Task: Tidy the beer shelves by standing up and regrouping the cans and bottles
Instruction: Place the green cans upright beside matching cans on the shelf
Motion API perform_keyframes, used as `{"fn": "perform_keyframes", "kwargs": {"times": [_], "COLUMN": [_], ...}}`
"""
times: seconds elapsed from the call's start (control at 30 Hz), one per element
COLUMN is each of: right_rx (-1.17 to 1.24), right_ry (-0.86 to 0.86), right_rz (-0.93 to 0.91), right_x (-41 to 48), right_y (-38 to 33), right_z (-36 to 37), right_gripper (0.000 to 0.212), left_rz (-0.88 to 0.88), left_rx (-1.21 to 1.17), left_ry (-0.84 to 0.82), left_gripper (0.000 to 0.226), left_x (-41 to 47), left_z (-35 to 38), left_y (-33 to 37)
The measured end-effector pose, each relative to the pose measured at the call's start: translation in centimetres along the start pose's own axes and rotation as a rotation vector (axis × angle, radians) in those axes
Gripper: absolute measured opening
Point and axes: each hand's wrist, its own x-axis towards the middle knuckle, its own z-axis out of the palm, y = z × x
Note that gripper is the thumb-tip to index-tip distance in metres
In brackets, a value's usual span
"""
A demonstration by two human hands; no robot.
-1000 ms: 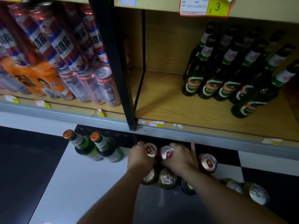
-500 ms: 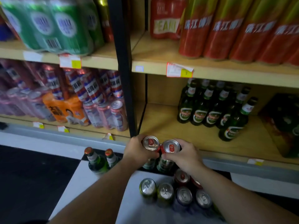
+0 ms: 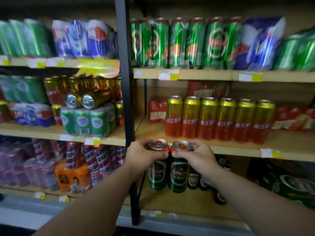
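The pair is best held upright and level and lifted clear of the shelf [image 3: 238, 151] lip before being stood down together. The left hand [image 3: 144, 155] is curled round the top of the left green can [image 3: 157, 174]. The right green can [image 3: 178, 178], touching it, is gripped likewise by the right hand [image 3: 197, 155], and both cans are held in the air just in front of that lip.

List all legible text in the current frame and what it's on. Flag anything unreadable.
"PEAR…", cut off by a can: red pack, middle shelf.
"珠江啤酒", slightly blurred: red-and-gold cans.
"…SINGT…", partial: right green can, held by the right hand.
Left green can, held by the left hand: logo too blurred.
Price tags, orange pack, other packs: unreadable.
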Motion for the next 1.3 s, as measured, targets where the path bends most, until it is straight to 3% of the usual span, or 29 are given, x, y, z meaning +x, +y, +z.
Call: {"fn": "perform_keyframes", "kwargs": {"times": [0.2, 0.3, 0.4, 0.5, 0.6, 0.73, 1.03, 1.3], "right_rx": [0.055, 0.073, 0.097, 0.141, 0.157, 0.173, 0.242, 0.202], "right_ry": [0.038, 0.053, 0.078, 0.09, 0.092, 0.122, 0.16, 0.182], "right_rz": [-0.124, -0.186, -0.236, -0.288, -0.341, -0.385, -0.423, -0.41], "right_x": [0.6, 1.3, 2.1, 2.7, 3.6, 5.7, 12.6, 16.1], "right_y": [-8.2, -11.7, -15.0, -18.8, -22.3, -25.8, -30.0, -30.3], "right_z": [-3.7, -5.2, -6.6, -8.3, -9.9, -11.1, -11.6, -11.3], "right_gripper": [0.051, 0.054, 0.06, 0.033, 0.023, 0.031, 0.07, 0.055], "left_rz": [0.097, 0.136, 0.177, 0.216, 0.27, 0.323, 0.403, 0.431], "left_rx": [-0.077, -0.096, -0.138, -0.19, -0.225, -0.282, -0.305, -0.282], "left_ry": [0.107, 0.132, 0.127, 0.114, 0.109, 0.132, 0.204, 0.235], "left_gripper": [0.047, 0.072, 0.081, 0.065, 0.064, 0.07, 0.04, 0.041], "left_x": [1.3, 2.1, 2.9, 3.8, 5.4, 7.6, 13.1, 17.1], "left_z": [-0.8, -1.2, -1.5, -1.8, -1.9, -1.6, -1.2, -0.5], "left_y": [8.4, 12.3, 16.0, 20.0, 23.7, 27.1, 31.1, 31.3]}}
